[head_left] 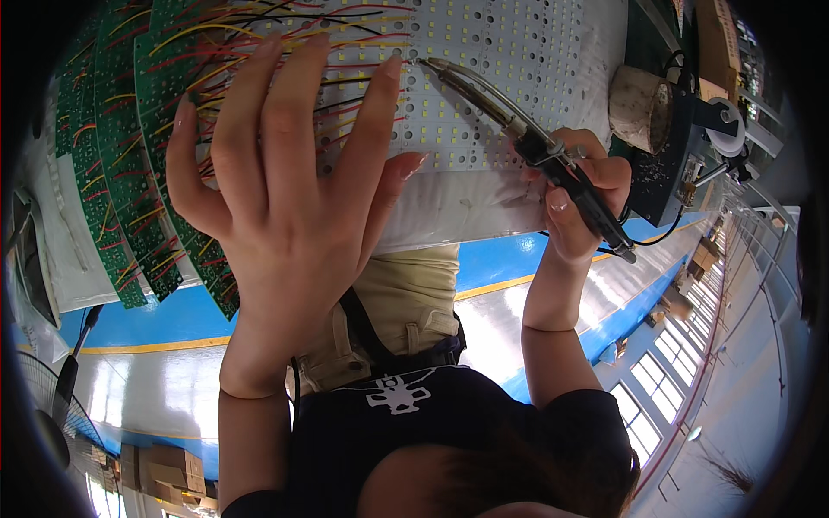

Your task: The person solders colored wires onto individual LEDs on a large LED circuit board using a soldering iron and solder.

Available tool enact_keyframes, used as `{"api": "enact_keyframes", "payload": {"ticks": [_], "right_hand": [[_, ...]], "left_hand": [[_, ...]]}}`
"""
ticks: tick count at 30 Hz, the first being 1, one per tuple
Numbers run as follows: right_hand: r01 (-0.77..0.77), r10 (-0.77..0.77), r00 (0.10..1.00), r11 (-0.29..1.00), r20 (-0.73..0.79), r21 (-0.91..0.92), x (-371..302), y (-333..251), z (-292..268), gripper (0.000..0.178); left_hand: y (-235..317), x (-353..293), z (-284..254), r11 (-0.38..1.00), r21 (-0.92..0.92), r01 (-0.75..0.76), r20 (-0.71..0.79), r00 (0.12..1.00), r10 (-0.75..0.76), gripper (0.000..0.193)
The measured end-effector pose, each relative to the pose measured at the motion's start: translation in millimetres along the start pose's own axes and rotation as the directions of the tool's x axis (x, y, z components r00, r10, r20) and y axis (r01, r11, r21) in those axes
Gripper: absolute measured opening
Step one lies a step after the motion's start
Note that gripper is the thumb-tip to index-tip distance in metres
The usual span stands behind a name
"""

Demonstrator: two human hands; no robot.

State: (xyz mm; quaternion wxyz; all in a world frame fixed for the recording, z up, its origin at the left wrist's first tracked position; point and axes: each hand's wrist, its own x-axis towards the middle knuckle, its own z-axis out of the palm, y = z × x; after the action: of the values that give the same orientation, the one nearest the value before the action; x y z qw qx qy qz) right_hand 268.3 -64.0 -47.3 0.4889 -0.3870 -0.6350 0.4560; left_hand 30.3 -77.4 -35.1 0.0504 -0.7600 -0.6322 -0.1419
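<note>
"Counting hands: how many, and in what state?"

"Two, both mine. My right hand (572, 226) is closed round one soldering tool (535, 147). My left hand (281, 186) is spread wide, palm down, all five digits visible; whether it pins any wire, I cannot tell."

"Location of the tool?"

"Slanting above one pale panel (544, 60), its tip just beside my left index fingertip. Contact with the surface is not certain."

"Remaining count?"

"Red, black and yellow wires (356, 66): many, overlapping, not countable. Green circuit boards (128, 164): at least three, left of the panel. To the right, one stained cylinder (635, 105) and one white reel (727, 123)."
</note>
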Motion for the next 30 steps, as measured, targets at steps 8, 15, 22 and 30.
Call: {"api": "enact_keyframes", "payload": {"ticks": [8, 15, 22, 30], "right_hand": [[0.009, -0.009, 1.000, 1.000, -0.002, 0.008, -0.3, 2.3, -1.1, 0.028], [0.007, -0.007, 1.000, 1.000, 0.005, 0.002, -0.4, 2.0, -1.3, 0.029], [-0.010, 0.010, 1.000, 1.000, -0.002, 0.012, -0.6, 1.1, -2.8, 0.029], [-0.030, 0.030, 1.000, 1.000, 0.010, -0.009, -0.4, -0.1, -4.1, 0.030]], "left_hand": [[-0.3, -0.1, 1.5, 1.000, -0.001, -0.001, -0.007, 1.000, 0.001, 0.037], [-0.6, -0.6, 2.2, 1.000, -0.005, 0.002, -0.010, 1.000, -0.002, 0.037], [-0.8, -1.0, 3.2, 1.000, -0.010, 0.004, -0.014, 1.000, -0.004, 0.038], [-1.0, -1.3, 3.0, 1.000, -0.014, 0.001, -0.011, 1.000, -0.002, 0.037]]}}
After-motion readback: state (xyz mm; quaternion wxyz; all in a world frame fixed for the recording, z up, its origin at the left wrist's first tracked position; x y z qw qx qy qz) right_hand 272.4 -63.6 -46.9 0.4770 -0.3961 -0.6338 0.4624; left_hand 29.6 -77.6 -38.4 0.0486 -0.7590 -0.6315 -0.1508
